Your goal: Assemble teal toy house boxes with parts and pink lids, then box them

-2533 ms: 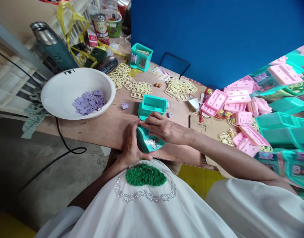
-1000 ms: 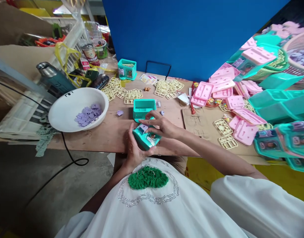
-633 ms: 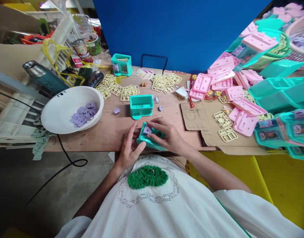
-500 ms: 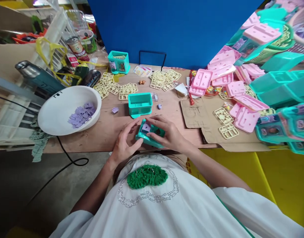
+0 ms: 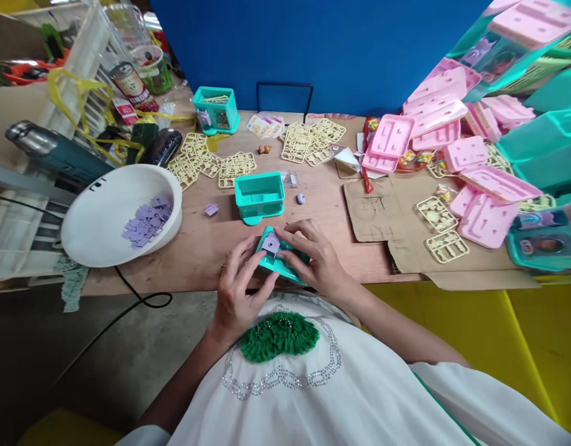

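Note:
A teal plastic box (image 5: 291, 272) lies tilted on its side at the table's front edge, between my two hands. Set in its upward face is a small purple plastic piece (image 5: 271, 244) with a dark round mark. My left hand (image 5: 239, 288) grips the box's left end, fingertips close to the purple piece. From the other side my right hand (image 5: 322, 260) holds the box, its fingers beside the purple piece and covering part of the box. Just beyond stands another teal box (image 5: 260, 197), open at the top.
At left sits a white bowl (image 5: 167, 232) of purple pieces, near a steel flask (image 5: 57, 148). Cream sprue frames (image 5: 237, 168) lie behind. On the right are cardboard (image 5: 371, 210), pink plastic trays (image 5: 492, 214) and stacked teal boxes (image 5: 548, 238). A blue panel (image 5: 285, 49) rises at the back.
My left hand has shifted so its fingers reach over the box near the purple piece. The box is tilted a little differently. The whole view has shifted slightly.

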`<control>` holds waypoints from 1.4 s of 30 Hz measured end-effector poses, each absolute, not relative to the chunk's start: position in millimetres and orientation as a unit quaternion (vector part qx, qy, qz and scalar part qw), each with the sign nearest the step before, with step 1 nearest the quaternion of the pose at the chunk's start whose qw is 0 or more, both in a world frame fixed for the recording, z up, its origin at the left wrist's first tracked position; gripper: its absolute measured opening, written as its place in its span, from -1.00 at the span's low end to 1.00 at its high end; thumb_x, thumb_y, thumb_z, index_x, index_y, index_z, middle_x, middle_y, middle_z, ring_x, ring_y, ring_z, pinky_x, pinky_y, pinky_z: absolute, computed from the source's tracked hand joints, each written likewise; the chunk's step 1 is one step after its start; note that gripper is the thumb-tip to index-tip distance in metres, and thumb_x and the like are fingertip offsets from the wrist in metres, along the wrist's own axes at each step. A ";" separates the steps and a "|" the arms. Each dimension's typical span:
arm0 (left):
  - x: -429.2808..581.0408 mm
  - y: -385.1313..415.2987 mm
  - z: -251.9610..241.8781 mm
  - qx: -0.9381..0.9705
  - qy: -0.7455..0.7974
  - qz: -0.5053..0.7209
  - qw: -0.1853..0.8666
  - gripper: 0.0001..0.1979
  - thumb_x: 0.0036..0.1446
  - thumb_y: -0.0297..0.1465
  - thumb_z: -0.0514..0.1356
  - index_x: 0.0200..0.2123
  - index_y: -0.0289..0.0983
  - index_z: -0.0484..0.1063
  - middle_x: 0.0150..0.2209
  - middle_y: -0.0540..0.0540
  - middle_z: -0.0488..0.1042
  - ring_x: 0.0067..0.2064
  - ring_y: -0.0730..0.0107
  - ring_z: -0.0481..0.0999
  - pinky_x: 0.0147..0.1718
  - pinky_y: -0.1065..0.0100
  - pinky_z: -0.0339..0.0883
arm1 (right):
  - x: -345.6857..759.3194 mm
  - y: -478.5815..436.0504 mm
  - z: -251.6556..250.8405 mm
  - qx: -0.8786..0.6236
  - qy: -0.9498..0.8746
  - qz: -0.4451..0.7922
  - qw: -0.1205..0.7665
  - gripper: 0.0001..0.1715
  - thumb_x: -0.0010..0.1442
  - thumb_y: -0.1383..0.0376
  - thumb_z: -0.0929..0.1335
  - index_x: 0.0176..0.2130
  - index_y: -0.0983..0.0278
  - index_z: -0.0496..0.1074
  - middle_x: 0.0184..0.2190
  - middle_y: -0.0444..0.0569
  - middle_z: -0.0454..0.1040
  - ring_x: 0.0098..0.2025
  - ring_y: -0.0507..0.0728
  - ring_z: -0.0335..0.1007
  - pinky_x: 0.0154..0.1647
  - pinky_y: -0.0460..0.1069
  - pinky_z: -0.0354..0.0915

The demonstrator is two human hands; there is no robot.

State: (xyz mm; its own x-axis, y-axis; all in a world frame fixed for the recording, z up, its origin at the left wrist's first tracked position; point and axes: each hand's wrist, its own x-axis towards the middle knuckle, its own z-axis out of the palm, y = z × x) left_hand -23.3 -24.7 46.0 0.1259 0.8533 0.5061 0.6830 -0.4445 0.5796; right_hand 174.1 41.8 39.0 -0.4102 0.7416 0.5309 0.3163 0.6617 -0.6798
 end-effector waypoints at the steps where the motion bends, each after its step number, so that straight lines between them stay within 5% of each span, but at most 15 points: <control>1: -23.1 -24.7 47.4 0.746 0.521 0.404 0.098 -0.64 0.31 -0.40 0.34 0.15 -0.25 0.47 0.23 -0.32 0.46 0.20 0.02 0.61 0.18 0.05 0.58 | 174.1 41.4 38.2 -0.331 -0.801 0.247 0.434 -0.40 0.42 0.35 0.38 0.38 0.10 0.36 -0.01 0.10 0.47 0.00 0.23 0.42 -0.05 0.19 0.47; 24: -1.7 -26.6 48.2 0.616 0.589 0.463 0.242 -0.79 0.31 -0.39 0.32 0.01 -0.18 0.54 0.11 -0.18 0.47 0.14 0.15 0.59 0.09 0.12 0.59 | 175.3 41.4 36.6 -0.320 -0.803 0.265 0.427 -0.30 0.44 0.27 0.38 0.46 0.11 0.22 0.02 0.14 0.47 0.00 0.28 0.38 -0.04 0.25 0.45; 28: 0.6 -24.2 52.7 0.589 0.597 0.474 0.268 -0.85 0.31 -0.35 0.32 -0.10 -0.22 0.45 0.08 -0.21 0.45 0.17 0.14 0.56 0.08 0.14 0.60 | 175.7 47.4 40.9 -0.315 -0.805 0.267 0.426 -0.41 0.42 0.24 0.41 0.37 0.18 0.36 -0.02 0.15 0.50 -0.01 0.28 0.39 -0.05 0.25 0.46; 31: -1.6 -25.0 54.8 0.599 0.586 0.473 0.272 -0.70 0.28 -0.35 0.34 0.03 -0.20 0.40 0.12 -0.24 0.44 0.21 0.13 0.53 0.10 0.14 0.60 | 176.5 50.4 45.1 -0.325 -0.802 0.285 0.411 -0.49 0.41 0.22 0.41 0.30 0.19 0.44 -0.03 0.14 0.51 -0.02 0.28 0.41 -0.06 0.24 0.47; 36: -30.1 -11.1 41.6 0.687 0.535 0.395 0.293 -0.08 0.20 -0.18 0.44 0.50 -0.10 0.07 0.37 -0.36 0.35 0.25 0.03 0.55 0.11 0.09 0.59 | 177.7 50.5 49.9 -0.325 -0.794 0.305 0.414 -0.48 0.38 0.22 0.44 0.27 0.24 0.46 -0.05 0.14 0.56 -0.03 0.27 0.45 -0.06 0.22 0.48; 42: -53.5 19.5 17.7 0.722 0.472 0.356 0.359 0.07 -0.06 -0.01 0.55 0.46 -0.10 0.21 0.38 -0.31 0.38 0.41 -0.14 0.38 0.38 -0.09 0.32 | 172.7 52.1 49.1 -0.325 -0.802 0.299 0.403 -0.50 0.36 0.14 0.47 0.23 0.21 0.52 -0.07 0.14 0.57 -0.05 0.27 0.45 -0.08 0.24 0.48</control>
